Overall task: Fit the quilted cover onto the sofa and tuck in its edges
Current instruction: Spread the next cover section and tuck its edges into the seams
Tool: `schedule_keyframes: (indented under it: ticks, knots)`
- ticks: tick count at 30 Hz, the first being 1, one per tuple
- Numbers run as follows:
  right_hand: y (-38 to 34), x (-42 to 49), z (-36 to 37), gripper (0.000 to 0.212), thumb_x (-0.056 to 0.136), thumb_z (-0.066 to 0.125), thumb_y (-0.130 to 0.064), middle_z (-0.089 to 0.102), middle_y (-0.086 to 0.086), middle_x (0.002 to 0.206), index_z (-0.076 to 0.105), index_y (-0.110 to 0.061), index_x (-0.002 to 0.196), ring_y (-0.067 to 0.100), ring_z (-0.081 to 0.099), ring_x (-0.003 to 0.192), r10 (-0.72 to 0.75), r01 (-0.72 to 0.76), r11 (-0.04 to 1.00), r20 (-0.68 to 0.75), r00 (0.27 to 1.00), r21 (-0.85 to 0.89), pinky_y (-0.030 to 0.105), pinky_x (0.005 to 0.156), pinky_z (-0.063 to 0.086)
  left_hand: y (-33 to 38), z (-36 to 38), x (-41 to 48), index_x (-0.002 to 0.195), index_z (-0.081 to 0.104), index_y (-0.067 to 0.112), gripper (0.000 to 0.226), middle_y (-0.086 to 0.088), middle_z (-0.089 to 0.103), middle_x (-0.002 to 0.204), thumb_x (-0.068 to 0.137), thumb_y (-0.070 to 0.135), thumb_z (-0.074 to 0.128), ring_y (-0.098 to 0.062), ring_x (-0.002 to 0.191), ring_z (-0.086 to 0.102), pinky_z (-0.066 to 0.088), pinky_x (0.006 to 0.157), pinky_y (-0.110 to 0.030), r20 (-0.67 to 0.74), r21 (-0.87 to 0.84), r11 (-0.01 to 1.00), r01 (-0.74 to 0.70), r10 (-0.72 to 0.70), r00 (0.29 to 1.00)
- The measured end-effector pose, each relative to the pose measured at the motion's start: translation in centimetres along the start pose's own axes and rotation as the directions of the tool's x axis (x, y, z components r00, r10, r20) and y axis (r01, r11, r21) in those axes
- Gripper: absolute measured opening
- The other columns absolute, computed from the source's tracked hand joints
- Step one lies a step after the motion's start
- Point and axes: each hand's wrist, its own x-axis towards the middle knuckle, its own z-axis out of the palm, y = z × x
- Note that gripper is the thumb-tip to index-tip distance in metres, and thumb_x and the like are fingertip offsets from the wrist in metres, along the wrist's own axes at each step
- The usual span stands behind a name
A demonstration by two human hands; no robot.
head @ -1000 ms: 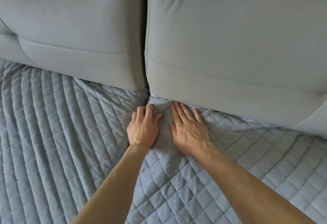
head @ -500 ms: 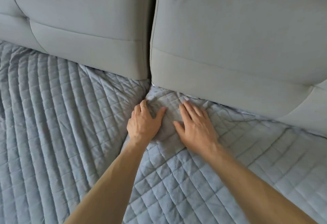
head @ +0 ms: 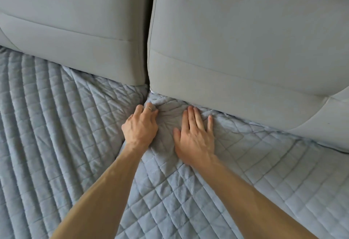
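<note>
A blue-grey quilted cover (head: pixel 56 125) lies spread over the sofa seat, its far edge running under the feet of two plain grey back cushions, the left cushion (head: pixel 75 21) and the right cushion (head: pixel 236 40). Where the dark gap between the cushions meets the seat, a puckered fold (head: pixel 167 111) of the cover stands up between the two hands. The left hand (head: pixel 140 127), nearer that gap, has its fingers curled and its thumb nipped into the fold. The right hand (head: pixel 195 136) lies flat with its fingers straight, pressing the cover, its fingertips just short of the right cushion. The crease to fill runs crosswise just ahead of both hands, so the tuck likely calls for a push forward and under.
</note>
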Motion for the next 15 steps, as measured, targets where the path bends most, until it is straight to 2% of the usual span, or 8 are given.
schedule_keyframes:
  ticks: [1, 2, 3, 4, 7, 10, 13, 15]
  knots:
    - [-0.3, 0.5, -0.2, 0.063, 0.097, 0.037, -0.048, 0.042, 0.019, 0.148, 0.046, -0.003, 0.140, 0.031, 0.037, 0.138, 0.003, -0.004, 1.000, -0.066, 0.998, -0.019, 0.054, 0.113, 0.025, -0.5, -0.1, 0.3, 0.114, 0.055, 0.024, 0.029, -0.003, 0.059, 0.101, 0.100, 0.045, 0.042, -0.038, 0.086, 0.063, 0.039, 0.064, -0.039, -0.001, -0.027, 1.000, 0.003, -0.003, 1.000]
    - [-0.5, 1.1, -0.5, 0.057, 0.095, 0.042, -0.051, 0.055, 0.020, 0.132, 0.057, -0.005, 0.124, 0.034, 0.050, 0.122, 0.007, -0.012, 0.999, -0.144, 0.990, -0.037, 0.049, 0.100, 0.037, -0.9, -0.2, 0.5, 0.109, 0.054, 0.025, 0.026, -0.001, 0.060, 0.100, 0.099, 0.047, 0.043, -0.036, 0.085, 0.063, 0.040, 0.065, -0.038, 0.002, -0.059, 0.998, 0.006, -0.006, 1.000]
    - [-0.8, 2.0, -0.9, 0.051, 0.093, 0.045, -0.053, 0.061, 0.017, 0.115, 0.060, -0.008, 0.111, 0.033, 0.054, 0.107, 0.022, -0.030, 0.999, -0.190, 0.981, -0.037, 0.045, 0.087, 0.041, -1.2, -0.3, 0.6, 0.103, 0.052, 0.027, 0.024, 0.002, 0.061, 0.099, 0.099, 0.049, 0.043, -0.034, 0.084, 0.063, 0.040, 0.066, -0.037, 0.009, -0.094, 0.996, 0.011, -0.010, 1.000]
    - [-1.2, 3.0, -1.6, 0.049, 0.093, 0.047, -0.055, 0.061, 0.013, 0.106, 0.058, -0.010, 0.106, 0.031, 0.055, 0.100, 0.050, -0.053, 0.998, -0.167, 0.985, -0.013, 0.042, 0.078, 0.043, -1.4, -0.4, 0.6, 0.099, 0.051, 0.028, 0.023, 0.004, 0.061, 0.096, 0.098, 0.050, 0.044, -0.031, 0.083, 0.063, 0.039, 0.066, -0.036, 0.012, -0.123, 0.992, 0.007, -0.006, 1.000]
    - [-2.8, 5.1, -2.3, 0.059, 0.092, 0.044, -0.063, 0.060, 0.011, 0.107, 0.048, -0.009, 0.114, 0.029, 0.060, 0.097, 0.081, -0.081, 0.997, 0.002, 0.997, 0.005, 0.036, 0.064, 0.044, -2.1, -0.8, 1.0, 0.092, 0.050, 0.029, 0.022, 0.007, 0.062, 0.092, 0.097, 0.050, 0.047, -0.027, 0.082, 0.062, 0.039, 0.066, -0.034, 0.022, -0.162, 0.987, -0.010, 0.013, 1.000]
    - [-3.1, 6.4, -2.3, 0.061, 0.095, 0.037, -0.063, 0.063, 0.013, 0.107, 0.047, -0.008, 0.119, 0.028, 0.066, 0.092, -0.013, 0.018, 0.996, 0.055, 0.998, -0.091, 0.034, 0.060, 0.034, -2.6, -0.8, 1.9, 0.088, 0.049, 0.029, 0.022, 0.009, 0.063, 0.089, 0.095, 0.050, 0.050, -0.026, 0.082, 0.062, 0.040, 0.066, -0.034, 0.041, -0.192, 0.981, -0.010, 0.018, 0.999]
    - [-3.2, 7.7, -1.8, 0.033, 0.104, 0.032, -0.037, 0.066, 0.014, 0.106, 0.048, -0.011, 0.119, 0.030, 0.066, 0.095, -0.140, 0.149, 0.979, 0.074, 0.987, -0.138, 0.035, 0.062, 0.033, -2.9, -0.8, 2.7, 0.085, 0.047, 0.028, 0.023, 0.012, 0.059, 0.083, 0.094, 0.048, 0.052, -0.025, 0.080, 0.062, 0.041, 0.065, -0.033, 0.053, -0.212, 0.977, -0.016, 0.028, 0.998]
    - [-3.6, 8.3, -1.3, 0.024, 0.103, 0.032, -0.022, 0.067, 0.013, 0.104, 0.051, -0.014, 0.115, 0.031, 0.067, 0.093, -0.137, 0.144, 0.979, 0.060, 0.989, -0.144, 0.034, 0.061, 0.033, -2.9, -0.4, 3.3, 0.085, 0.045, 0.027, 0.025, 0.010, 0.062, 0.085, 0.094, 0.050, 0.052, -0.028, 0.081, 0.062, 0.047, 0.067, -0.036, 0.080, -0.207, 0.978, -0.023, 0.040, 0.996]
